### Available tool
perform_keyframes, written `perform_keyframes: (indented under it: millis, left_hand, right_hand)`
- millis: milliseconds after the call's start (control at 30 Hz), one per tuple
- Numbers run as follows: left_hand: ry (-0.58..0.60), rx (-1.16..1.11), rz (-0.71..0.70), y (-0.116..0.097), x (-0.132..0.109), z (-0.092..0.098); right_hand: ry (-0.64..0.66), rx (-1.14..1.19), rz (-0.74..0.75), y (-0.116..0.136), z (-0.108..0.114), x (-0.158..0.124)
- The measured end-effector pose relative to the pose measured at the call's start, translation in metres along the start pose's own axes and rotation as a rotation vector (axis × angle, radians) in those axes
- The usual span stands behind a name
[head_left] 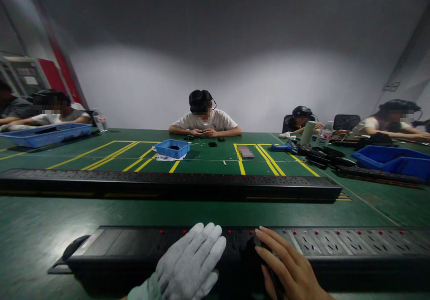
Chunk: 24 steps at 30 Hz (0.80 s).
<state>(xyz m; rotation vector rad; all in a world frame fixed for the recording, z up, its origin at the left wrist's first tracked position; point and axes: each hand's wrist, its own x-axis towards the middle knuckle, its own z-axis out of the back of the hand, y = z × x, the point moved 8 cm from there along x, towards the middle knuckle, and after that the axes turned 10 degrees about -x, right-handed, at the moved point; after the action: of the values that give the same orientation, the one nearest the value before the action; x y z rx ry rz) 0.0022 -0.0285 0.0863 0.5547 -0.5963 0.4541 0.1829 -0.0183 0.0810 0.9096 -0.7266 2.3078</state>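
Observation:
A long black power strip (336,244) with rows of sockets and small red dots lies across the green table right in front of me. My left hand (191,264), in a grey-white glove, rests flat on top of the strip with its fingers stretched out. My right hand (289,268), bare, lies on the strip just to the right, fingers curved down over a socket area; I cannot make out anything held in it. A second long black power strip (168,183) lies parallel, farther away.
Green table (33,233) with yellow lines. A small blue tray (173,148) stands mid-table, larger blue trays at far left (43,134) and right (393,159). A person (204,118) sits opposite, others at both sides. Bottles and dark parts (319,152) lie at right.

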Motion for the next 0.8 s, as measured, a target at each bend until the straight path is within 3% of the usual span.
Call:
perform_keyframes:
  millis: [800]
  left_hand:
    - [-0.001,0.004,0.019,0.0007,-0.0017,-0.0002]
  right_hand:
    - [-0.003,0.01,-0.009,0.0005,0.0024,0.0017]
